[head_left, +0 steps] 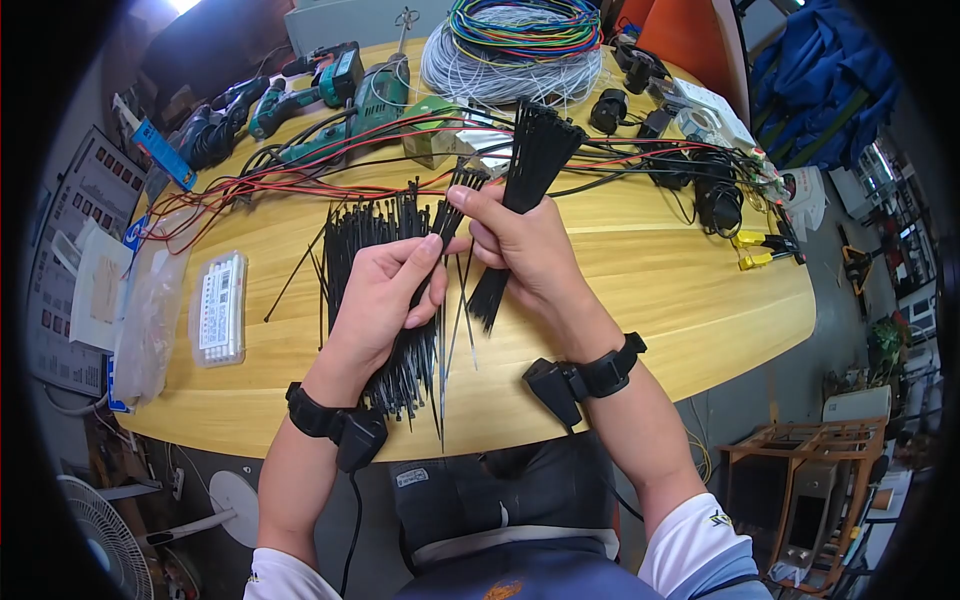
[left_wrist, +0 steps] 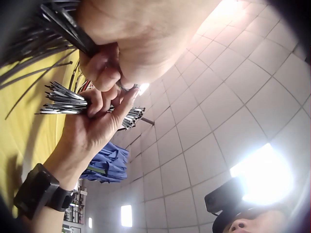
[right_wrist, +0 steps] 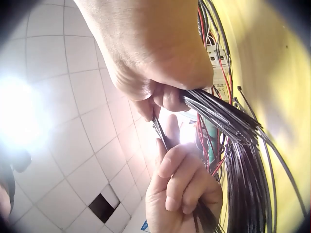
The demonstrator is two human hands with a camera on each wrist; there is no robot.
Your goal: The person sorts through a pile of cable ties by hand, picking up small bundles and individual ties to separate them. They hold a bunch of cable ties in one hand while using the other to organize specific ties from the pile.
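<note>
A thick bundle of black cable ties [head_left: 538, 155] is gripped in the right hand [head_left: 530, 245], its heads fanned out above the fist and its tails below. The left hand [head_left: 385, 290] pinches a smaller bunch of ties [head_left: 455, 205] between thumb and fingers, close against the right hand, whose thumb touches the top of that bunch. Beneath the left hand a large pile of black ties [head_left: 350, 240] lies on the table. In the right wrist view the left hand [right_wrist: 182, 187] curls round its ties, and the held bundle [right_wrist: 223, 114] sticks out of the right fist.
Red and black wires [head_left: 300, 180] run across the table [head_left: 700, 300] behind the hands. Green power tools [head_left: 380, 105] stand at the back left, beside coiled cable [head_left: 510, 60]. A clear case [head_left: 220, 310] lies at left, yellow-handled pliers [head_left: 765, 250] at the right edge.
</note>
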